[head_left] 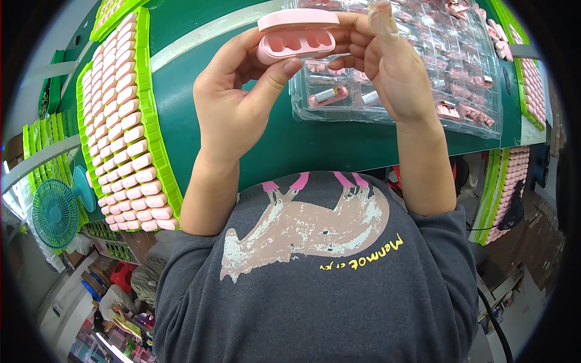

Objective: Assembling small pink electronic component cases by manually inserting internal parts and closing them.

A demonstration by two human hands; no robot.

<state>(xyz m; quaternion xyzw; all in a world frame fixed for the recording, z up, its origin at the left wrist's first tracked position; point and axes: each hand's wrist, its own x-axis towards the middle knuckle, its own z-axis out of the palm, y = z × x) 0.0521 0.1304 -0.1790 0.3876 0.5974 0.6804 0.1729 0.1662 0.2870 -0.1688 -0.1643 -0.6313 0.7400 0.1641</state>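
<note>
Case [299, 43], pink with raised lid [298, 19], at upper centre of the frame. I see the left hand [233, 103] closed round its left end, thumb in front; the right hand [396, 78] loosely open at its right end, finger pressure unclear to me. Should the left thumb slacken, the case could, I judge, drop onto the transparent tray [357, 116] or green surface [178, 91]; a nudge from the right fingers might shut the lid.

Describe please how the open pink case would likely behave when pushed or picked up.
The open pink case is probably stiff, since its rounded walls look moulded. It may be light for its size, as its wells look empty. Its raised lid could swing if pushed.
</note>
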